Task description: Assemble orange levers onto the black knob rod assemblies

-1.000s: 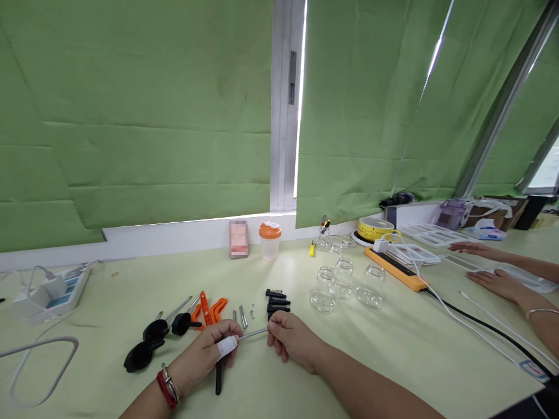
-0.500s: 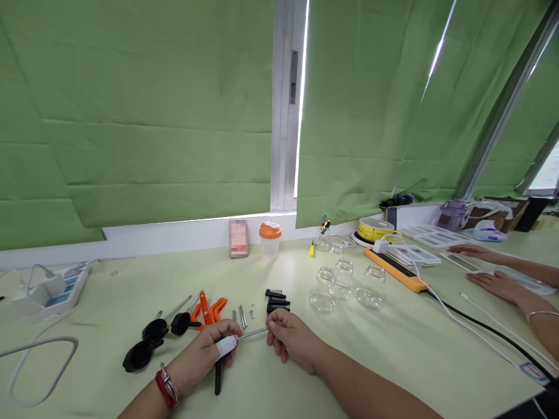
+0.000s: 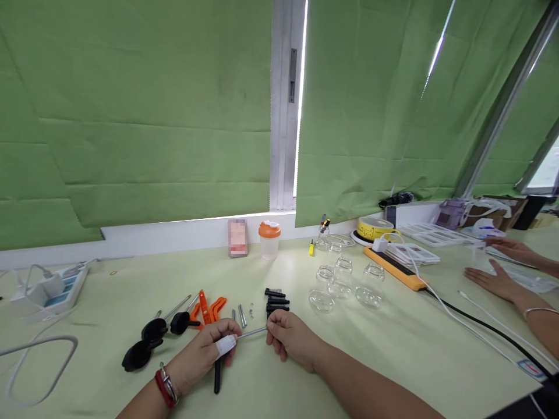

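In the lower middle, a thin metal rod (image 3: 253,333) spans the gap between my hands. My left hand (image 3: 218,344), a white wrap on its thumb, is closed around the rod's left end. A black bar (image 3: 217,378) sticks out beneath that hand; whether it joins the rod is hidden. The thumb and fingers of my right hand (image 3: 288,337) pinch the rod's other end. Just beyond lie black parts with springs (image 3: 276,301), loose metal bolts (image 3: 242,316) and orange plastic pieces (image 3: 204,308). Black round-ended pieces (image 3: 138,355), some with metal rods, lie left of my left hand.
Several glass jars (image 3: 342,279) stand right of centre, near an orange power strip (image 3: 393,267) with cables. An orange-lidded cup (image 3: 269,240) is by the wall. Another person's hands (image 3: 493,280) work at the far right. A white power strip (image 3: 65,291) sits left.
My hands and the rod hold nearly the same pose. At the far right, the other person's hands have shifted, and a clear item now shows by them.
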`<state>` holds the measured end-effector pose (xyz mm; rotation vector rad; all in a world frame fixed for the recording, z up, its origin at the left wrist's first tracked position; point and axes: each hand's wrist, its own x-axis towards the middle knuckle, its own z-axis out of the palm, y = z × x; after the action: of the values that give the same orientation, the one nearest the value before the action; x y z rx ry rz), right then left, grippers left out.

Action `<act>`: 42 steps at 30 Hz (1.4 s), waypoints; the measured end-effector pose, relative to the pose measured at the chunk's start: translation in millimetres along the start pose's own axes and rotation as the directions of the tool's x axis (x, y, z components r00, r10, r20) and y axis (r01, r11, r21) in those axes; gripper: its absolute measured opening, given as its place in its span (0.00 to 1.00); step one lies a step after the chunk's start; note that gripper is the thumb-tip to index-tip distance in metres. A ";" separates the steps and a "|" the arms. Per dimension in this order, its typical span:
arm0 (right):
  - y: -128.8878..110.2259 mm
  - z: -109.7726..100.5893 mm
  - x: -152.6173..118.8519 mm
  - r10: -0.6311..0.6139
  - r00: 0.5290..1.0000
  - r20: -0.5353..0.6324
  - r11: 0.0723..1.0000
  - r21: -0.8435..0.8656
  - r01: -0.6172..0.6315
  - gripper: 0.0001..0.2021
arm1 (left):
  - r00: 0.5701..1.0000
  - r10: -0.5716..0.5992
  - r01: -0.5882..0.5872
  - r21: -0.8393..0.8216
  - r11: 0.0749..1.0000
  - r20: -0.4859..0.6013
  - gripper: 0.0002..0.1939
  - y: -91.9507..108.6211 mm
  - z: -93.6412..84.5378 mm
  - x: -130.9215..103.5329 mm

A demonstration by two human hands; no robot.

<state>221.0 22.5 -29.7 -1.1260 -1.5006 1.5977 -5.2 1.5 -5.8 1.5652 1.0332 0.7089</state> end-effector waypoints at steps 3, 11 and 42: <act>-0.4 -0.2 -0.5 0.004 1.000 -0.005 1.000 -0.017 -0.004 0.10 | 1.000 0.010 -0.010 -0.002 1.000 0.004 0.14 0.5 -0.1 -0.2; 2.3 -1.0 1.4 0.008 1.000 -0.011 1.000 -0.009 -0.008 0.11 | 1.000 0.008 -0.008 -0.009 1.000 0.013 0.14 -1.0 -0.8 0.5; 0.4 -0.7 0.8 0.001 1.000 0.002 1.000 0.012 -0.001 0.07 | 1.000 -0.001 0.001 -0.017 1.000 0.003 0.14 3.3 0.7 -0.7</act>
<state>221.4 23.5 -30.2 -1.1194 -1.4900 1.6066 -4.1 0.4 -2.7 1.5512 1.0235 0.7130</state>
